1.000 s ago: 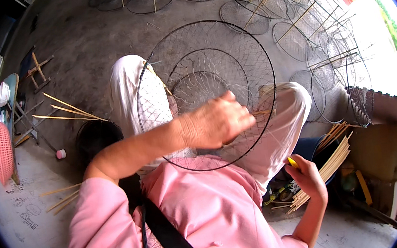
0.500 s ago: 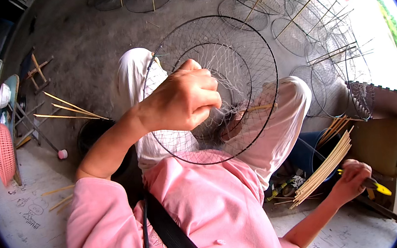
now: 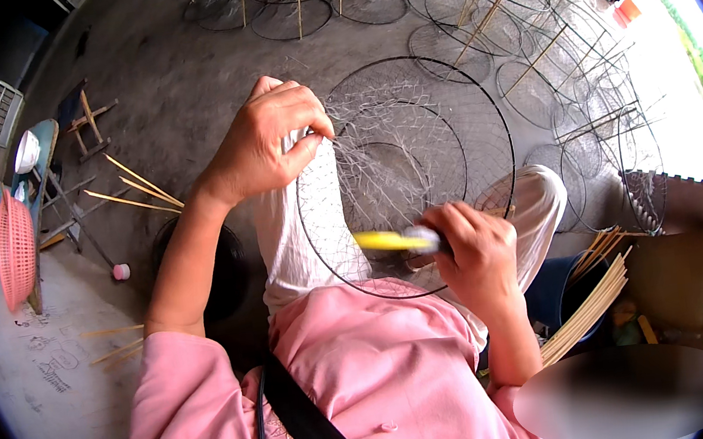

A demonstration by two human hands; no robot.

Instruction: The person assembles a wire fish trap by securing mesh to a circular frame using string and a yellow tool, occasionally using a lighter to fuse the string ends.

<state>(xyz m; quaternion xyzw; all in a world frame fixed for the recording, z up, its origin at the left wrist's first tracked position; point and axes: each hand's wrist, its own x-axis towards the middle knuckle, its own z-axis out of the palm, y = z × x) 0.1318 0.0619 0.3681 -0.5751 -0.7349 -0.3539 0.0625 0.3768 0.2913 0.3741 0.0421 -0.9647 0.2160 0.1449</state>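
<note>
A round net trap with thin black hoops and pale mesh lies across my lap, over my white trouser legs. My left hand is closed in a pinch at its upper left, gripping the netting near the outer hoop. My right hand is wrapped round a yellow and dark hand tool, smeared by motion, so its exact kind cannot be made out. The tool's yellow end points left over the lower part of the mesh. White strands of netting bunch up between my two hands.
Several hooped net traps with sticks fill the floor at the far right. A bundle of thin wooden sticks leans by a blue bucket at right. At left are a black bucket, more sticks and a pink basket.
My right hand has come from the far lower right to the net with the tool. My left hand has moved up and left to the hoop's side, and the trap has shifted right.
</note>
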